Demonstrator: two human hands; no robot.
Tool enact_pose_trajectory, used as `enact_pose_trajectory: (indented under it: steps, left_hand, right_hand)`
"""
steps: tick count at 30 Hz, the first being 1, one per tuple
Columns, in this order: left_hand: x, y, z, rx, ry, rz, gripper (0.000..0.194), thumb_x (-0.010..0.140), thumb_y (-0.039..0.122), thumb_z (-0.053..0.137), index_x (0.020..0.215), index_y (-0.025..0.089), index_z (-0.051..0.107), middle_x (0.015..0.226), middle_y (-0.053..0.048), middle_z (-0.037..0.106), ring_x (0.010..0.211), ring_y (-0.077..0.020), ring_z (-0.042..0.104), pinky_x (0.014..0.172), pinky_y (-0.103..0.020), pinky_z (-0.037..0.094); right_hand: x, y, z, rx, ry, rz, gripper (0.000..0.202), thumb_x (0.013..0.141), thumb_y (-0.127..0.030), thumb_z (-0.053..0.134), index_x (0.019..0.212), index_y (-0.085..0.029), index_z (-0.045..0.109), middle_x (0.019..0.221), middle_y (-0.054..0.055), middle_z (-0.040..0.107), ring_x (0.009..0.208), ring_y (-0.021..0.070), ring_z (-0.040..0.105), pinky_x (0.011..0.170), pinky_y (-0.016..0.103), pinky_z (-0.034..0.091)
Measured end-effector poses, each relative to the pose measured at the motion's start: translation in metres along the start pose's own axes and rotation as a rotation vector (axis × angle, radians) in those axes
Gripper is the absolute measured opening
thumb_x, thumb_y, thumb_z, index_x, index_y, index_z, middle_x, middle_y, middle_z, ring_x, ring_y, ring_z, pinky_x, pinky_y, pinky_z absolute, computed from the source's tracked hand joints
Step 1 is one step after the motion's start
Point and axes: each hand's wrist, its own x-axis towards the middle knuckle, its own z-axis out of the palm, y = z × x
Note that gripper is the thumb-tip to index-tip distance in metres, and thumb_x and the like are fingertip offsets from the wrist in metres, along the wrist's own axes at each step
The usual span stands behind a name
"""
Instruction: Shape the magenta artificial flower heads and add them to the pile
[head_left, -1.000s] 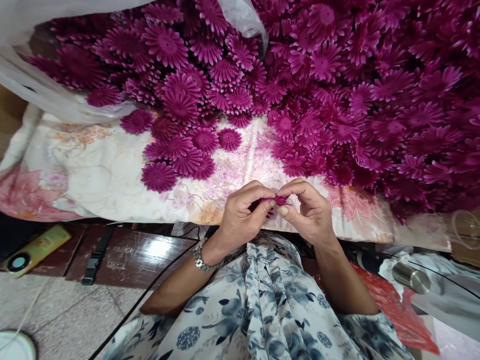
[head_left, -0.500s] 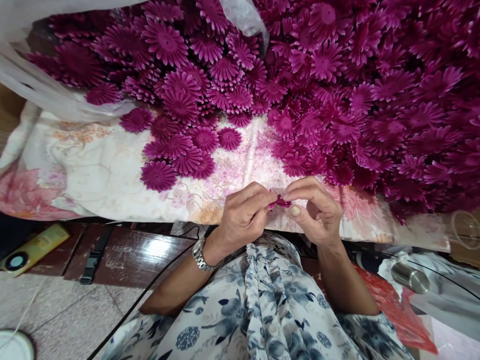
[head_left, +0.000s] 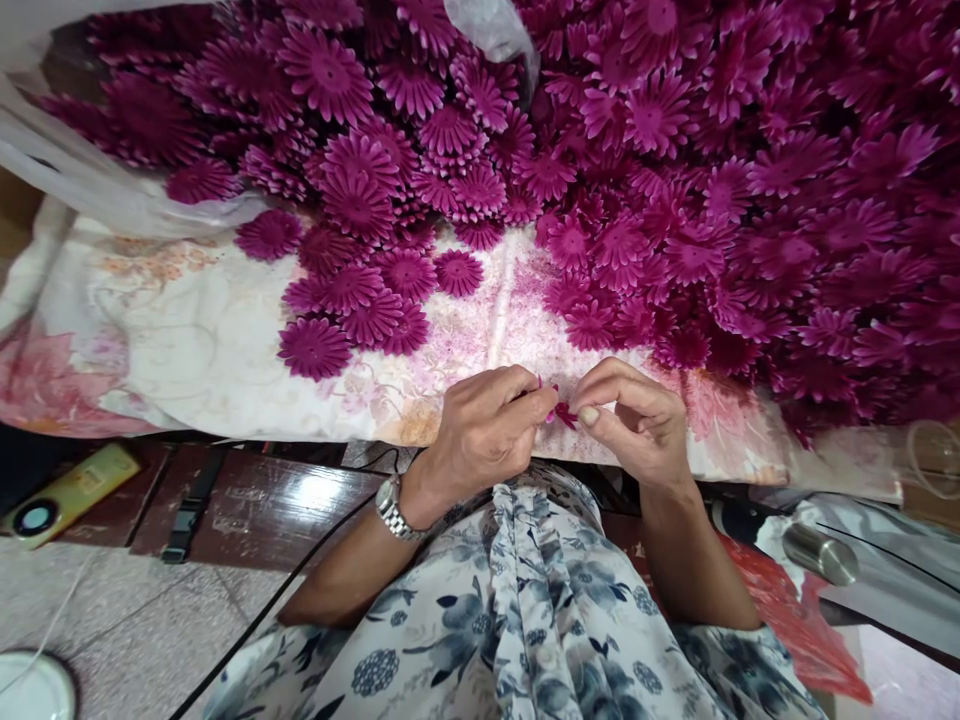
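Between my two hands, just over the table's near edge, is a small magenta artificial flower piece (head_left: 565,412), seen mostly edge-on. My left hand (head_left: 487,425), with a metal watch on its wrist, is closed around one side of it; the fingers hide much of the piece. From the other side my right hand (head_left: 639,425) pinches at its petals with thumb and forefinger. A loose group of flat magenta petal layers (head_left: 315,348) lies on the cloth to the left, beyond the left hand.
A large heap of magenta flower layers (head_left: 697,250) covers the back and right of the flowered tablecloth (head_left: 195,340). Clear plastic sheeting (head_left: 97,190) borders it at left. Below are a yellow device (head_left: 75,490), a brown bench (head_left: 262,510) and a steel cup (head_left: 819,553).
My right thumb and forefinger, apart before, have come together at the flower piece's edge. My left fingers have shifted slightly around the piece, which has turned a little.
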Motion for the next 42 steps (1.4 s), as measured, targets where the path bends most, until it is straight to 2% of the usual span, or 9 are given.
enact_pose_trajectory:
  steps: [8, 13, 18, 21, 24, 26, 29, 36, 42]
  left_hand:
    - [0.000, -0.002, 0.001, -0.011, -0.009, 0.018, 0.028, 0.074, -0.001, 0.042, 0.084, 0.017, 0.062, 0.070, -0.003, 0.061, 0.063, -0.0111, 0.057, 0.058, -0.023, 0.047]
    - [-0.001, 0.000, -0.002, -0.122, -0.070, -0.128, 0.027, 0.078, 0.012, 0.055, 0.105, 0.016, 0.059, 0.079, -0.003, 0.063, 0.069, -0.0121, 0.058, 0.064, -0.024, 0.049]
    - [-0.006, 0.006, -0.011, -0.167, 0.166, -0.389, 0.039, 0.075, 0.020, 0.063, 0.113, 0.019, 0.056, 0.089, -0.003, 0.064, 0.066, -0.0102, 0.056, 0.061, -0.023, 0.047]
    - [-0.004, 0.012, -0.013, -0.158, 0.240, -0.382, 0.027, 0.074, 0.016, 0.064, 0.101, 0.019, 0.060, 0.082, -0.001, 0.063, 0.066, -0.0097, 0.055, 0.061, -0.022, 0.046]
    - [0.004, 0.016, -0.011, -0.287, 0.070, -0.408, 0.004, 0.076, 0.016, 0.063, 0.079, 0.017, 0.061, 0.068, 0.001, 0.060, 0.060, -0.0082, 0.054, 0.058, -0.020, 0.045]
    - [0.009, 0.018, -0.008, -0.400, -0.053, -0.504, 0.008, 0.077, 0.022, 0.063, 0.074, 0.016, 0.060, 0.065, 0.001, 0.060, 0.057, -0.0079, 0.053, 0.054, -0.020, 0.044]
    - [0.012, 0.018, -0.004, -0.559, -0.125, -0.633, 0.013, 0.077, 0.028, 0.063, 0.073, 0.015, 0.061, 0.061, 0.001, 0.059, 0.052, -0.0083, 0.051, 0.049, -0.020, 0.043]
    - [0.004, 0.012, 0.002, -0.728, 0.011, -0.752, 0.006, 0.074, 0.018, 0.062, 0.069, 0.016, 0.066, 0.062, 0.000, 0.064, 0.055, -0.0099, 0.056, 0.053, -0.021, 0.046]
    - [0.005, 0.015, 0.001, -0.738, 0.069, -0.867, 0.013, 0.073, 0.019, 0.060, 0.060, 0.016, 0.061, 0.051, 0.003, 0.054, 0.046, -0.0072, 0.045, 0.044, -0.019, 0.038]
  right_hand:
    - [-0.002, 0.005, 0.001, 0.090, -0.042, 0.066, 0.006, 0.079, -0.019, 0.062, 0.075, -0.019, 0.066, 0.072, 0.000, 0.058, 0.067, 0.0114, 0.055, 0.063, 0.027, 0.044]
    - [-0.003, 0.006, 0.007, -0.096, 0.067, 0.031, 0.011, 0.086, -0.021, 0.051, 0.076, -0.018, 0.056, 0.074, 0.001, 0.053, 0.070, 0.0124, 0.051, 0.066, 0.029, 0.042]
    - [-0.003, 0.004, 0.012, -0.349, 0.241, -0.075, 0.009, 0.086, -0.019, 0.049, 0.078, -0.020, 0.050, 0.073, 0.001, 0.051, 0.071, 0.0140, 0.051, 0.066, 0.030, 0.042]
    - [-0.003, 0.001, 0.015, -0.475, 0.286, -0.180, 0.008, 0.084, -0.014, 0.050, 0.079, -0.020, 0.050, 0.072, 0.000, 0.051, 0.069, 0.0137, 0.051, 0.064, 0.030, 0.042]
    - [-0.004, 0.000, 0.018, -0.539, 0.282, -0.252, 0.009, 0.083, -0.011, 0.053, 0.082, -0.020, 0.050, 0.072, 0.000, 0.051, 0.068, 0.0134, 0.051, 0.062, 0.029, 0.042]
    - [-0.006, 0.000, 0.020, -0.554, 0.245, -0.258, 0.011, 0.082, -0.011, 0.054, 0.085, -0.020, 0.050, 0.074, 0.001, 0.053, 0.069, 0.0136, 0.052, 0.062, 0.029, 0.043]
    - [-0.008, 0.000, 0.022, -0.528, 0.195, -0.258, 0.011, 0.082, -0.011, 0.053, 0.088, -0.021, 0.051, 0.075, 0.002, 0.054, 0.070, 0.0144, 0.053, 0.061, 0.029, 0.045]
    - [-0.008, 0.000, 0.026, -0.403, 0.203, -0.215, 0.009, 0.083, -0.011, 0.049, 0.084, -0.020, 0.051, 0.075, 0.001, 0.053, 0.071, 0.0141, 0.053, 0.063, 0.029, 0.044]
    - [-0.007, 0.005, 0.026, -0.192, 0.380, -0.037, 0.013, 0.089, -0.021, 0.042, 0.077, -0.020, 0.048, 0.073, 0.001, 0.049, 0.070, 0.0140, 0.050, 0.064, 0.029, 0.041]
